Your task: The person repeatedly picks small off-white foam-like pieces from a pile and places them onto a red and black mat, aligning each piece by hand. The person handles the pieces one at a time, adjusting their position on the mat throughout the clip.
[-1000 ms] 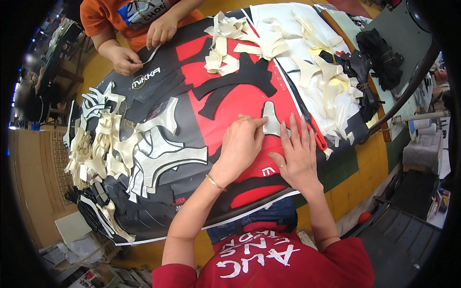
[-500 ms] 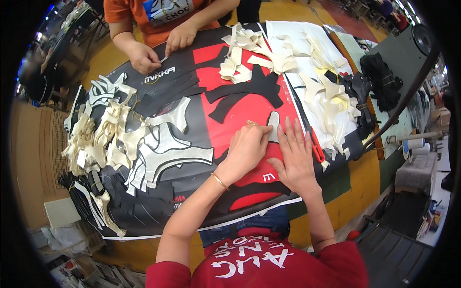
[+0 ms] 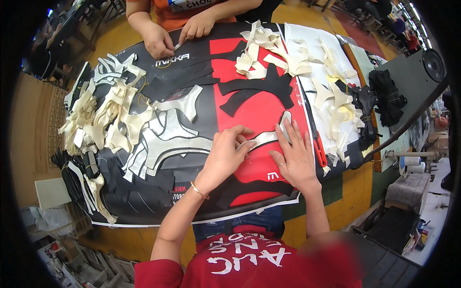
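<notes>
A curved white shoe-part-like cutout with a dark border (image 3: 265,138) lies on the red part of the table cover. My left hand (image 3: 228,152) pinches its left end between thumb and fingers, slightly raised. My right hand (image 3: 298,161) lies flat with fingers stretched over the cutout's upper right end, pressing it against the cover. Left of my left hand, several similar white cutouts with black edges (image 3: 180,145) lie overlapped. Black curved pieces (image 3: 259,89) rest beyond my hands, and another black piece (image 3: 259,189) lies nearer me.
Cream cutouts are heaped at the left (image 3: 115,117) and on a white sheet (image 3: 314,48) at the right. A red-handled cutter (image 3: 319,150) lies beside my right hand. Across the table, a co-worker's hands (image 3: 177,38) hold a small pale piece. A sewing-machine-like grey body (image 3: 410,72) stands at right.
My left hand has moved left from the cutout's upper end to its left end, uncovering the middle. My right hand stays flat on the upper end. The whole view has shifted slightly.
</notes>
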Tool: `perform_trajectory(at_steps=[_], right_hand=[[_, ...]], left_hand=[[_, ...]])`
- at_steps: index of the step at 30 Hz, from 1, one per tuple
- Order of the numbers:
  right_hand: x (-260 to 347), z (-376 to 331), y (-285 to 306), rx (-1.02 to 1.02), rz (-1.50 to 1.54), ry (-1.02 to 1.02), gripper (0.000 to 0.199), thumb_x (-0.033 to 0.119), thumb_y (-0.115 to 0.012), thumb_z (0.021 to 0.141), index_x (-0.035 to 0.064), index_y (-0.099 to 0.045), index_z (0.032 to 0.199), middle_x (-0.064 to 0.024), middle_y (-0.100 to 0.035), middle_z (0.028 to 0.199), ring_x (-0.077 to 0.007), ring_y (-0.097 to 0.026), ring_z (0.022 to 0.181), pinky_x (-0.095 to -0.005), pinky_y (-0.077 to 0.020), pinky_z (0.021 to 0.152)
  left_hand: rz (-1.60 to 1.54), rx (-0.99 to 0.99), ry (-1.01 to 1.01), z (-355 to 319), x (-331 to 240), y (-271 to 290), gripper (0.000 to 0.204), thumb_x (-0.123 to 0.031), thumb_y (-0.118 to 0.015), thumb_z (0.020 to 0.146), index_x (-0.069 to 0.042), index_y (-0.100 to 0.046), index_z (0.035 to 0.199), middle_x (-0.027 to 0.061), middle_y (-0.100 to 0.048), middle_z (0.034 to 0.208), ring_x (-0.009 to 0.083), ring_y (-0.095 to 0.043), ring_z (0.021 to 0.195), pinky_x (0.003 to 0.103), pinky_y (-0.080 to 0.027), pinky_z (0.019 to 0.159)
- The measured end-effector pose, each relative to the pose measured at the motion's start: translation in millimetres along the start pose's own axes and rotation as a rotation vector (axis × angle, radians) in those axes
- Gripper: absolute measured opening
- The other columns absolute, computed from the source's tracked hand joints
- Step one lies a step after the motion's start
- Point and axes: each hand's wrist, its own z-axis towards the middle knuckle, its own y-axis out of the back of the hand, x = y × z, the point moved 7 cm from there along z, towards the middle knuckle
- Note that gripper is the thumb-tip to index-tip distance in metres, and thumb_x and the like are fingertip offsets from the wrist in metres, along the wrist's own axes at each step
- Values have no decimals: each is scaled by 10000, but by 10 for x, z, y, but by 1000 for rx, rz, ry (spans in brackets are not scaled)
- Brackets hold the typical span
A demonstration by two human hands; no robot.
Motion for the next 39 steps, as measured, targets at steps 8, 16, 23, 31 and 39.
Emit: perform_trajectory(at_steps=[8, 16, 23, 31, 39], right_hand=[[1, -19, -34, 23, -1, 13, 596, 515, -408, 1032, 235, -369, 1557, -166, -224, 1640, -367, -186, 1519, -550, -138, 1212], [141, -7, 99, -93, -206, 30, 668, 573, -440, 998, 186, -397, 1541, -174, -259, 1628, -361, -217, 1514, -560, -141, 1208], [398, -16, -79, 82, 151, 150, 752, 548, -425, 1015, 28, -316, 1548, -207, -238, 1627, -372, -202, 1518, -525, -198, 1199], [376, -36, -106, 52, 96, 171, 764, 534, -505, 988, 0, -366, 1516, -222, -270, 1611, -372, -232, 1508, -538, -217, 1193], [412, -30, -94, 131, 90, 147, 766, 300, -608, 926, -26, -290, 1542, -223, -193, 1638, -368, -160, 1531, -529, -175, 1211]], left_hand=[[83, -76, -68, -22, 35, 6, 218, -49, -725, 888, 87, -666, 1047, 97, -692, 712, 124, -689, 593, 245, -525, 539], [115, -124, -90, 5, 65, 8, 250, -38, -737, 849, 91, -659, 1049, 99, -688, 681, 121, -684, 579, 245, -511, 535], [102, -121, -79, -103, -20, 57, 355, -49, -764, 834, 52, -648, 1154, 120, -715, 809, 126, -713, 697, 252, -530, 579], [170, -425, -467, -654, -153, 28, 447, -11, -763, 830, -13, -619, 1253, 124, -724, 863, 196, -730, 737, 282, -561, 624], [541, -496, -786, -891, -382, -298, 381, -29, -701, 803, -29, -694, 1184, 61, -712, 867, 172, -693, 763, 285, -518, 623]])
